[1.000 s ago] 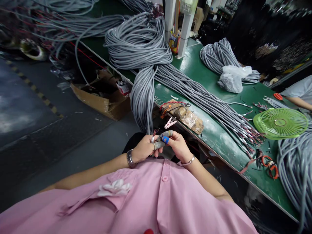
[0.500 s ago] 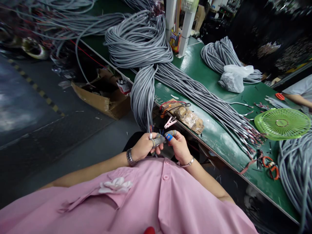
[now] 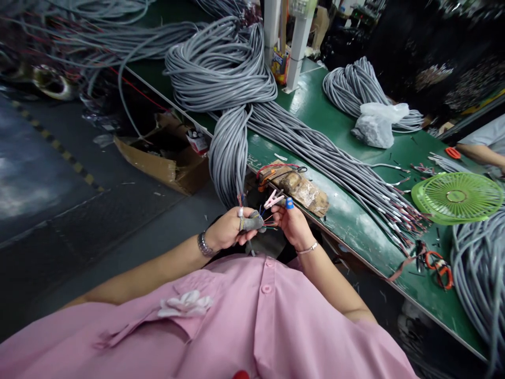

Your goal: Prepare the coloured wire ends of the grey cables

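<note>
My left hand (image 3: 229,227), with grey finger covers, is closed round the end of a grey cable. Thin coloured wires (image 3: 268,223), among them red, blue and green ones, fan out from its fingertips. My right hand (image 3: 295,225) is just right of these wire tips, its fingers loosely curled and its thumb, wrapped in blue tape, raised apart from them. I see nothing held in it. Beyond the hands, a pink clip (image 3: 273,199) sits at the table edge by a taped brown block (image 3: 303,190). A hanging bundle of grey cable (image 3: 228,150) drops over the edge toward my left hand.
On the green table (image 3: 303,113) lie a large cable coil (image 3: 221,66), a long row of cables (image 3: 315,152), a green fan (image 3: 457,197) and orange-handled scissors (image 3: 440,269). A cardboard box (image 3: 161,163) is at the left below. Another person's arm (image 3: 481,153) shows at far right.
My right hand has moved away to the right from the left fingertips, and its thumb has lifted. The coloured wires now show spread out from my left hand.
</note>
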`<control>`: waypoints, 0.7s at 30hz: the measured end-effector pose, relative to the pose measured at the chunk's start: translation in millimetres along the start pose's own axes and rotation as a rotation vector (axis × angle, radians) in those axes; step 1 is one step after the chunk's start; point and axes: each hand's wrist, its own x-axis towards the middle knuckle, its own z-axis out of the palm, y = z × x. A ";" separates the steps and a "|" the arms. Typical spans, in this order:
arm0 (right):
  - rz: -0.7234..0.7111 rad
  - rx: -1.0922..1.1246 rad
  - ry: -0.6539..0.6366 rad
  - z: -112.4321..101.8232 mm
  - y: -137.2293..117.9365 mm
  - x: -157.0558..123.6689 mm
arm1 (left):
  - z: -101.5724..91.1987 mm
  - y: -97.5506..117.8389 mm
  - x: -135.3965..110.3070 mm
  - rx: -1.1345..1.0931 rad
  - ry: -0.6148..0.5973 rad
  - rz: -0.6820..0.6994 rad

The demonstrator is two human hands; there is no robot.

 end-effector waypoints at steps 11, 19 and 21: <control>-0.055 0.066 0.010 18.1 6.6 18.1 | -21.0 0.0 27.7 -0.135 -0.180 -0.097; -0.078 0.154 0.076 22.8 7.3 20.9 | -16.5 -1.8 31.5 -0.108 -0.236 -0.109; -0.069 0.160 0.077 22.5 7.6 20.8 | -15.4 -2.1 31.2 -0.103 -0.229 -0.108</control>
